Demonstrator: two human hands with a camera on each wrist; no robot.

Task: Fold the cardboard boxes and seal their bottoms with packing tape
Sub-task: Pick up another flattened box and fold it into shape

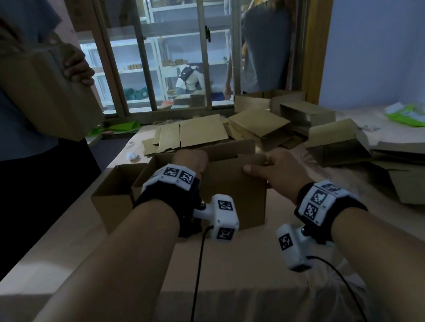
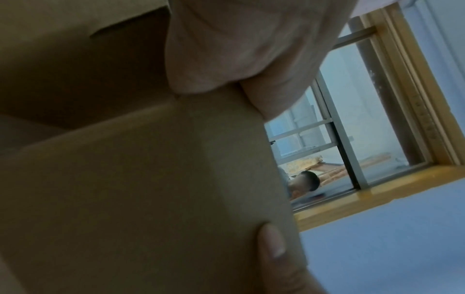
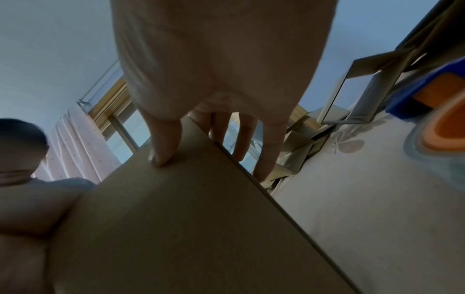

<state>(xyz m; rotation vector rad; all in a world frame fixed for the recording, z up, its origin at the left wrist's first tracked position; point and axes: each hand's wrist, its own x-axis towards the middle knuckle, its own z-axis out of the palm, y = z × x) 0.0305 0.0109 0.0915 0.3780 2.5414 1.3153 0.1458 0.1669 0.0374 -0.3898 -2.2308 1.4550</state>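
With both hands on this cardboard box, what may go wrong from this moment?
1. The right hand holds the cardboard box only at its right edge, thumb on the near panel; that thin panel may bend or slip.
2. The open box touches it on the left and may be pushed along the table.
3. No tape roll is visible near the hands, so sealing may need a release.
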